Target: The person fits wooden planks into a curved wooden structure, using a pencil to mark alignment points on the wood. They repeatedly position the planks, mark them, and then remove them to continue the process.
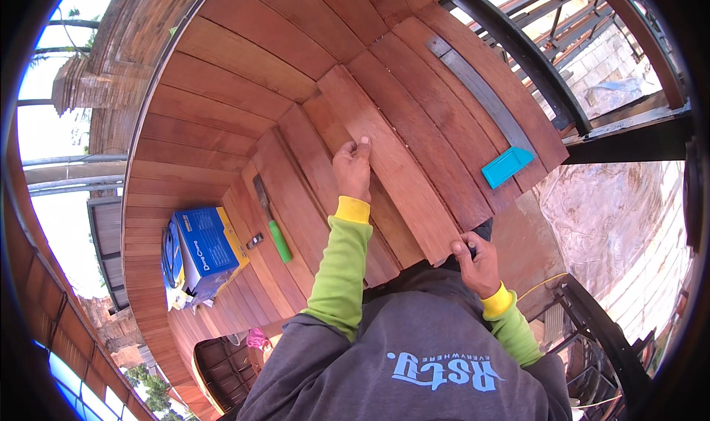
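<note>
A loose reddish-brown wooden plank [403, 169] lies lengthwise over the other boards in front of me. At its left edge, about midway along, my left hand [353, 171] is closed with the thumb and finger at the wood. My right hand [479, 264] grips the near right corner of the same plank; a small dark thing shows by its fingers, too hidden to name. To the right rests a try square with a teal handle [507, 167] and a long grey metal blade [481, 92]. A flat-bladed tool with a green handle [279, 241] lies on the boards at left.
A blue and yellow box [211, 243] stands at the left, with a small black and metal piece [255, 240] near it. Curved wooden planking [214, 88] spreads around the far and left sides. Dark metal framing [532, 73] borders the right; a pale sheet [606, 221] lies below.
</note>
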`<act>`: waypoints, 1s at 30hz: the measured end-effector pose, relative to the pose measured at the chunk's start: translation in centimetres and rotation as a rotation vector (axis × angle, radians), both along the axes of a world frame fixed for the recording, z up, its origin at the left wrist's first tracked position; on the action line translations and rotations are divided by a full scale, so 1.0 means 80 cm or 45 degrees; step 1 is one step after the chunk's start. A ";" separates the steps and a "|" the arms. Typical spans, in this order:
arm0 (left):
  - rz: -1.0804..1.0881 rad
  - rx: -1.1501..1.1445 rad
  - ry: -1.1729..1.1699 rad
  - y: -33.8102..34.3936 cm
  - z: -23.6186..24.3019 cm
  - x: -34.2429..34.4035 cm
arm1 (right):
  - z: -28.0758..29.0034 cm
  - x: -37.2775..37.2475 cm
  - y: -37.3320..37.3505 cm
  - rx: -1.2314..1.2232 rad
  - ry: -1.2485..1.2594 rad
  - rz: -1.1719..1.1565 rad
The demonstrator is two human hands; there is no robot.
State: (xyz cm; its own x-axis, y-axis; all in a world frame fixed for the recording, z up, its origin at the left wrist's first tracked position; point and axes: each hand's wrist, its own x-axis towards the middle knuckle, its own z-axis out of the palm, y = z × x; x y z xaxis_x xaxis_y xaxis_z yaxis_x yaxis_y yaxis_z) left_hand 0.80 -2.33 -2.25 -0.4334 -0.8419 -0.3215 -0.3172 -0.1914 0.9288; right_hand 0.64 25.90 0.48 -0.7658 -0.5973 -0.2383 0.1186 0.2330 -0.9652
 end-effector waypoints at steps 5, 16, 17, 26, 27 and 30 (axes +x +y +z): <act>-0.055 -0.255 -0.162 0.007 0.017 -0.007 | -0.018 0.008 -0.003 -0.050 -0.016 -0.090; -0.105 -0.200 -0.276 0.006 0.026 -0.007 | -0.026 0.015 -0.001 -0.038 -0.130 -0.185; -0.102 -0.209 -0.282 0.007 0.025 -0.008 | -0.025 0.015 -0.002 -0.032 -0.125 -0.196; -0.130 -0.276 -0.323 0.005 0.024 -0.006 | -0.020 0.012 0.000 -0.068 0.074 -0.100; -0.133 -0.277 -0.319 0.005 0.023 -0.006 | -0.022 0.012 0.001 -0.086 0.052 -0.098; -0.109 -0.272 -0.290 0.008 0.022 -0.005 | -0.026 0.012 0.002 -0.143 -0.001 -0.103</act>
